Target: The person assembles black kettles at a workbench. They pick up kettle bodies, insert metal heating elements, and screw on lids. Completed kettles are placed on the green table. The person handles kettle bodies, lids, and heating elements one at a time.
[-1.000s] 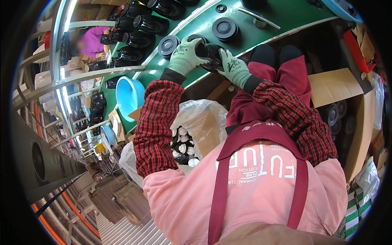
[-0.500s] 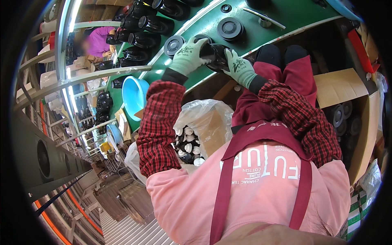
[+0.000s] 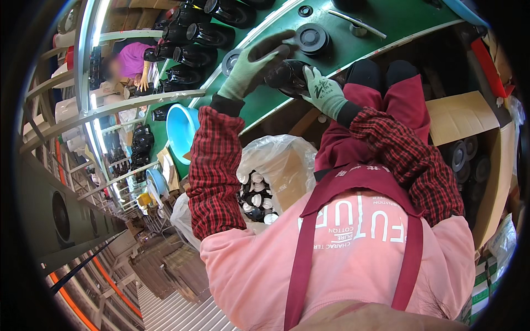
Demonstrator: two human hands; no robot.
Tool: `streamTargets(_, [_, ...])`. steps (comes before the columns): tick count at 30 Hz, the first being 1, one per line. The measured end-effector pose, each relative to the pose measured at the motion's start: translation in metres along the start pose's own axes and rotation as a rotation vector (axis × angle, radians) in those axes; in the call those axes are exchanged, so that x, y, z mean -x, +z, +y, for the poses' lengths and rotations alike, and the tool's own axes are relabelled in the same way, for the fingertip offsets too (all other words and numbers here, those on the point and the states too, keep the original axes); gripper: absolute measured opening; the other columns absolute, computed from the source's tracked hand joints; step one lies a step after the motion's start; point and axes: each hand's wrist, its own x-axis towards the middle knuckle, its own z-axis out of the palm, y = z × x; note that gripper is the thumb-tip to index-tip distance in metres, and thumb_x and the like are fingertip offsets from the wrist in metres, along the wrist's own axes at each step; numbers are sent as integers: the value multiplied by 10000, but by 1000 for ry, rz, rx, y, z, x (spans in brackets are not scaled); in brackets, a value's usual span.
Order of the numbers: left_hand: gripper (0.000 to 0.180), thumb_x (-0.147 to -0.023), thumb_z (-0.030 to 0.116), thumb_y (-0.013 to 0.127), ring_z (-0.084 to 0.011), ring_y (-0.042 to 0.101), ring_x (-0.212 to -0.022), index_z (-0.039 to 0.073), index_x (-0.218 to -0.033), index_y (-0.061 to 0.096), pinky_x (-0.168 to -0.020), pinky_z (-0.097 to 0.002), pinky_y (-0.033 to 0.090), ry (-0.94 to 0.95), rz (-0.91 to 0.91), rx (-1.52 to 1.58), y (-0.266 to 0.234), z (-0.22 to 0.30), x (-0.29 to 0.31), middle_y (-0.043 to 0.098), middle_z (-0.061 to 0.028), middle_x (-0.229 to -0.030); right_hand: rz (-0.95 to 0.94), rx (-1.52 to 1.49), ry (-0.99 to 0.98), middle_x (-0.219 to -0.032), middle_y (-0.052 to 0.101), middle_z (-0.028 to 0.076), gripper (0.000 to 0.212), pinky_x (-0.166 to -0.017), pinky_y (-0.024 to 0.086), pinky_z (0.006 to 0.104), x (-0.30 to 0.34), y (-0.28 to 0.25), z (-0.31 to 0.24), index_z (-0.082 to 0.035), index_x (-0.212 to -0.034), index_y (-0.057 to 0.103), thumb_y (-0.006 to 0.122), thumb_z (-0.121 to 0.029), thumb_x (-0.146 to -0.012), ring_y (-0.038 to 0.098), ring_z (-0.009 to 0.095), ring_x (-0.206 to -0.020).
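Note:
My right hand [image 3: 326, 95], in a pale green glove, grips the near right end of a glossy black rounded housing [image 3: 288, 77] at the front edge of the green bench. My left hand [image 3: 255, 65] is up beside the housing, off it. Its thumb and fingers are spread, and its dark palm coating faces the housing with nothing seen in it. A grey-black ribbed disc [image 3: 229, 62] lies partly behind the left hand. Just beyond the hands is a larger round disc stack [image 3: 312, 38]. What is inside the housing cannot be made out.
Several glossy black housings [image 3: 212, 34] stand at the far left. A metal rod [image 3: 358, 24] rests over a small cup. A blue basin [image 3: 182, 132] sits left. Below are a plastic-lined box [image 3: 292, 165] of small white and black caps and a carton [image 3: 494, 182] of dark discs.
My left hand has come off the black housing and spread its fingers, turning its palm toward it. My right hand keeps its grip. The far person's arm has shifted.

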Motion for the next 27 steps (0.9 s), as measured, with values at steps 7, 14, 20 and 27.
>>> streamTargets(7, [812,-784,588,802,-386,687,-1071,32,-1320,553,-905,-463,546,-406,-31,-841,34,-1,-3,641,-248,-1200,-57,-95,13,-1320,557,258,855,-767,596,420,-4,-5,0,14,-1494,361,741,-438,-876,715,366,-976])
streamTargets(14, [879,-593,244,911,-365,544,-1158,105,-1360,504,-964,-480,499,153,-281,-856,28,-4,19,516,-142,-1242,-267,-357,-386,-1235,635,232,660,-878,556,451,-25,-28,59,-52,-1392,454,750,-286,-850,676,380,-1054])
streamTargets(20, [807,-586,117,838,-351,549,-1127,72,-1331,529,-953,-440,500,504,-359,-708,23,23,44,507,-146,-1234,-445,-477,-552,-930,701,196,494,-797,546,442,-20,-99,53,-76,-1221,551,751,-230,-795,694,394,-927])
streamTargets(27, [743,-775,162,811,-385,538,-1241,61,-1437,489,-1053,-479,446,298,664,-187,26,-21,32,524,-180,-1365,-95,-541,-23,-864,737,121,384,-718,551,325,-159,-211,72,20,-1024,702,766,-321,-859,682,175,-738])
